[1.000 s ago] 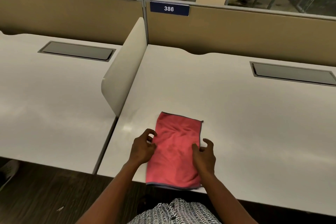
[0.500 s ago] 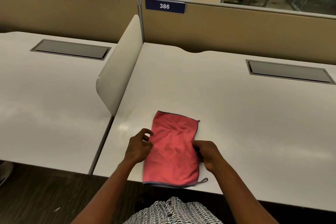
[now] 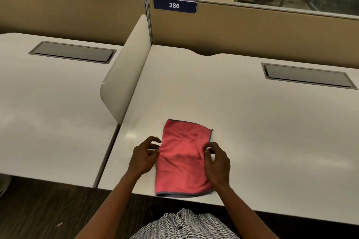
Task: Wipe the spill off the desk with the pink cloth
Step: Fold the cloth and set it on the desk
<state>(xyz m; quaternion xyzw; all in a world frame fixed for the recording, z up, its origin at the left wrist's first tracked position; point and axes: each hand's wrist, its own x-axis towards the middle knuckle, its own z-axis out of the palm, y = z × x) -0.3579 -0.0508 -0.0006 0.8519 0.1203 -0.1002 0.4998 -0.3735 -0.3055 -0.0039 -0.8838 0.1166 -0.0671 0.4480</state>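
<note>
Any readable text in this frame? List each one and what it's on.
"386": white digits on a dark blue number plate fixed at the top of the tan partition behind the desk.
No other text: the pink cloth, the desk and the grommet covers show no label or brand.

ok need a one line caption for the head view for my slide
Both hands, left hand and right hand, pinch the side edges of a pink cloth lying at the desk's near edge.
</note>
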